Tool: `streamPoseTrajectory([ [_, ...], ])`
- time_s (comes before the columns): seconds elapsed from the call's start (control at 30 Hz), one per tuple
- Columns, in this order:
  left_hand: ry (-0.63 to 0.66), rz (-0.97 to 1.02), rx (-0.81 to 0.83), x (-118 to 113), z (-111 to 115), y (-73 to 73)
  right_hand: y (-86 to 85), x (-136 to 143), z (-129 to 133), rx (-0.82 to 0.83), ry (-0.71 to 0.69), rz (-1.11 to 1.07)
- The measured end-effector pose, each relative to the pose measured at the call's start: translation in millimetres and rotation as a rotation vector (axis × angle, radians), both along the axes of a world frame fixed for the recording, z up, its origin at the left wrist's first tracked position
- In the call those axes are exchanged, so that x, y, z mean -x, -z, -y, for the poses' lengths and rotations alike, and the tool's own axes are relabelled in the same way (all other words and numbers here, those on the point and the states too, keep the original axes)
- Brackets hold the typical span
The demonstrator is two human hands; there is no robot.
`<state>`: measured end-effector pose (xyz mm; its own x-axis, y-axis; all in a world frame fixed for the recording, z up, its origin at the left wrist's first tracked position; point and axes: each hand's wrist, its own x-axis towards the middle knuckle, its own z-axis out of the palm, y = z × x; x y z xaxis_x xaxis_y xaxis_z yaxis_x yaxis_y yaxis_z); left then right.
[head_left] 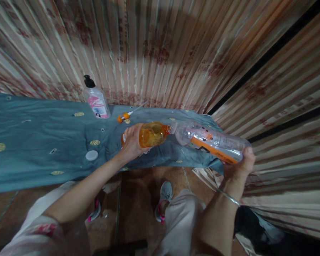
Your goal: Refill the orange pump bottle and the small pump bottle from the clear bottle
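Left hand (132, 145) and right hand (242, 167) hold two bottles, mouth at mouth.
The left fingers close around the amber bottle (154, 134), its long axis nearly level, neck pointing right; the right hand grips the clear bottle (213, 140) near its base, neck pointing left. Both are over the right end of the cloth-covered table (56, 138); the pleated curtain (138, 71) hangs along its back edge.

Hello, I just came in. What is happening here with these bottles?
The left hand holds an amber see-through bottle, and the right hand holds a clear plastic bottle with an orange label. Both are tilted, neck to neck; I cannot tell whether liquid is flowing. On the blue-green patterned cloth lie an orange-and-white pump top and a round white cap. A clear bottle with a black pump stands behind them.
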<state>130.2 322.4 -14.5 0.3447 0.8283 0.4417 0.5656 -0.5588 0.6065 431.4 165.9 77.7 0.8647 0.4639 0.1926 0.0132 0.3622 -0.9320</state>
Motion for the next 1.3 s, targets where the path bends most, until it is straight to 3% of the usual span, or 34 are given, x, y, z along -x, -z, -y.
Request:
streamPoseTrajectory([
  [1.1, -0.004, -0.028, 0.02, 0.3, 0.1, -2.1, 3.2, -2.8, 1.2, -0.024, -0.058, 0.024],
  [1.3, -0.009, -0.047, 0.031, 0.1, 0.7, -3.8, -0.2, -2.1, -0.2, -0.01, -0.015, 0.039],
])
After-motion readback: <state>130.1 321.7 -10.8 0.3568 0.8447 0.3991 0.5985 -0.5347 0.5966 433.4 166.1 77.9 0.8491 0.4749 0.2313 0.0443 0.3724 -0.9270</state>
